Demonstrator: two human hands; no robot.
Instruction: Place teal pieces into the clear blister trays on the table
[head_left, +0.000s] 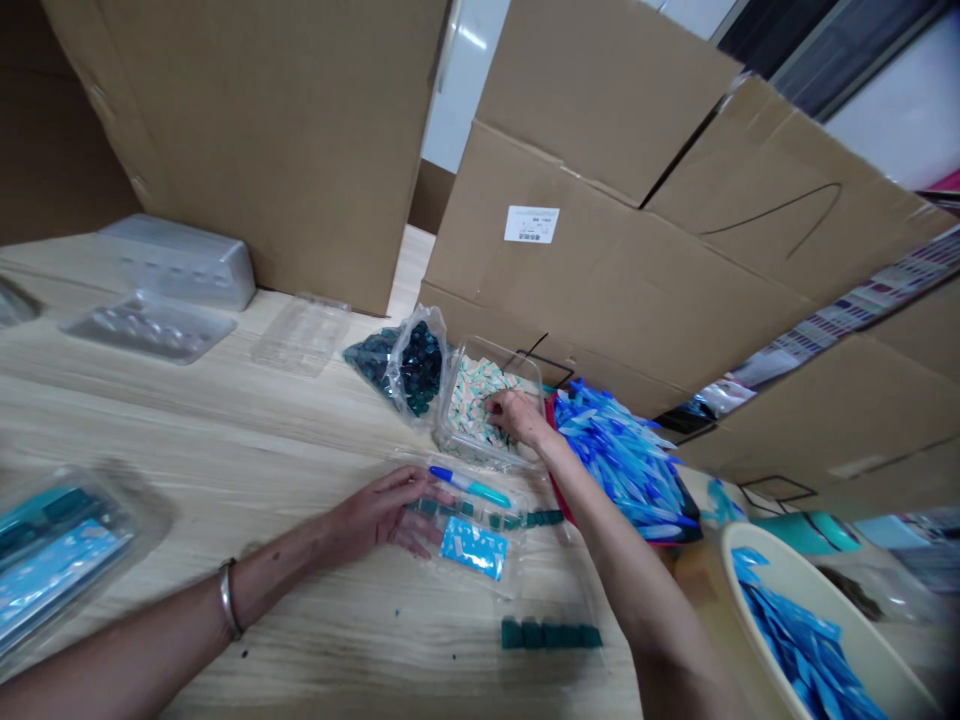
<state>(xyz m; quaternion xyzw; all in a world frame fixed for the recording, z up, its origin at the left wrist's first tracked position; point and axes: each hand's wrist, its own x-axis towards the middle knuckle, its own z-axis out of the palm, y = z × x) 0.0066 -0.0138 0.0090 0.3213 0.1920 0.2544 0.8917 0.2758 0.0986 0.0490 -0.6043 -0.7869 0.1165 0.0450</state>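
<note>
My left hand (394, 510) grips the left edge of a clear plastic tray (514, 580). In the tray lie a blue and turquoise pen (470, 487), a light-blue patterned packet (475, 547) and a row of dark green pieces (495, 519). My right hand (516, 415) reaches into a clear plastic box (448, 440) of small white, pink and green pieces (474, 395). Its fingers are drawn together among them; whatever they hold is too small to make out. Nearer to me, a second clear tray holds a row of dark green blocks (551, 635).
Left of the box sits an open bag of dark teal pieces (416, 365). A red bin of blue pens (622, 460) and a cream tub (731, 570) of blue packets stand at right. Packed sets (60, 550) and clear plastic trays (180, 260) lie left. Cardboard (585, 270) walls the back.
</note>
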